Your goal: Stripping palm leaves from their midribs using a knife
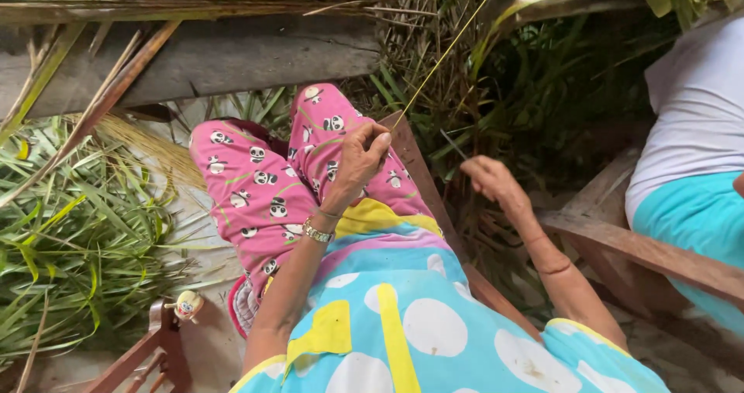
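Green leaves (70, 230) behind; left hand (358, 160) pinches yellow strip (446, 52).

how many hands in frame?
2. The left hand is raised over the pink trousers, pinching a thin yellow-green strip. The right hand is closed on a small dark blade. The neighbouring person shows no hands.

Outdoor work spot in daylight.
You sat on a brown wooden chair (434, 199), with a weathered grey wooden beam (232, 56) and heaped green palm leaves (70, 238) ahead.
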